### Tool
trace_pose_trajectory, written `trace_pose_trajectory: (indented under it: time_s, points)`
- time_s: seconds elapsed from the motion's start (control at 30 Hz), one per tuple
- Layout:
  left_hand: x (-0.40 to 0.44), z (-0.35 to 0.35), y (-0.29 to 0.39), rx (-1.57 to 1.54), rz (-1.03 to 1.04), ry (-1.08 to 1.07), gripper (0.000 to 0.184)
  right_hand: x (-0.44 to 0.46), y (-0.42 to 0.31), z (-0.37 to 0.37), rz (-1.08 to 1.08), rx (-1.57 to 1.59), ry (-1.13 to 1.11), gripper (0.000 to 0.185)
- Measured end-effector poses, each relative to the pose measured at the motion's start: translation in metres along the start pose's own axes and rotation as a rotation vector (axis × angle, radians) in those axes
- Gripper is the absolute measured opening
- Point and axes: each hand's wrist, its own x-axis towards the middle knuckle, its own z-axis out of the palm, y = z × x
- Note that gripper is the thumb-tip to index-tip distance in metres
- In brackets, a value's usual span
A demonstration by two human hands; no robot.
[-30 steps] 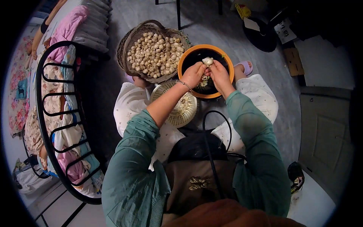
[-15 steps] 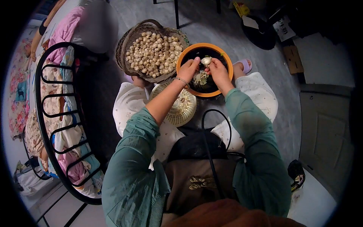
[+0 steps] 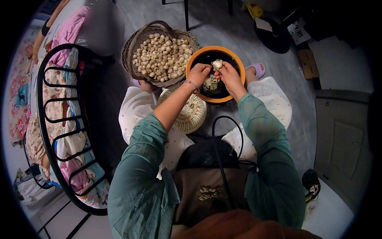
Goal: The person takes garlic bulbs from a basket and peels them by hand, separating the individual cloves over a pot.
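A whitish garlic bulb (image 3: 217,64) is held in the fingers of my right hand (image 3: 231,79), over an orange-rimmed tub (image 3: 215,48) with a dark inside. My left hand (image 3: 197,73) is beside the bulb, slightly apart from it. Its thumb and fingertips are pressed together, and whatever they may pinch is too small to make out. Below both hands, pale peelings or trimmings (image 3: 210,83) lie in the tub. Many garlic bulbs (image 3: 163,55) fill a wicker basket (image 3: 128,53) left of the tub. A cream plastic colander (image 3: 187,122) with a few small pieces in it sits nearer me.
My knees in white trousers (image 3: 270,99) flank the tub and colander. A black cord (image 3: 213,127) loops over my lap. At left stands a black metal bed frame (image 3: 45,119) with bedding. A cardboard box (image 3: 308,63) lies far right; dark furniture legs (image 3: 186,14) stand behind.
My left hand has drawn slightly back from the garlic bulb, and its fingers have curled in. The bulb has turned a little in my right hand, which stays nearly in place.
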Motion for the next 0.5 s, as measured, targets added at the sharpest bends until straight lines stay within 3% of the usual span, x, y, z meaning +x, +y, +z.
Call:
trace_pose_trajectory:
  time_s: [0.03,0.1,0.13,0.2,0.27,0.3,0.33,0.47,0.5]
  points:
    - [0.002,-0.002,0.002,0.0,0.0,-0.002,0.034,-0.001,-0.001,0.0,-0.011,-0.018,-0.005,0.023]
    - [0.009,-0.008,0.008,-0.104,-0.314,-0.172,0.049,-0.002,-0.002,0.003,-0.035,-0.105,0.029,0.023]
    - [0.011,-0.013,0.012,-0.104,-0.315,-0.174,0.049,-0.003,-0.002,0.004,-0.059,-0.193,0.062,0.022]
    - [0.015,-0.023,0.02,-0.463,-0.536,-0.391,0.059,-0.004,-0.004,0.004,-0.1,-0.256,0.022,0.023]
    - [0.016,-0.029,0.038,-0.433,-0.585,-0.449,0.062,-0.005,-0.004,0.004,-0.14,-0.32,-0.019,0.023]
    - [0.014,-0.031,0.048,-0.404,-0.634,-0.505,0.064,-0.007,-0.003,0.004,-0.306,-0.499,-0.014,0.025]
    - [0.012,-0.033,0.056,-0.419,-0.588,-0.46,0.063,-0.008,-0.002,0.004,-0.474,-0.677,-0.011,0.026]
    - [0.01,-0.029,0.048,-0.313,-0.526,-0.414,0.062,-0.008,-0.003,0.006,-0.47,-0.506,-0.113,0.032]
    - [0.008,-0.029,0.055,-0.179,-0.409,-0.325,0.06,-0.013,-0.01,0.009,-0.425,-0.463,-0.133,0.033]
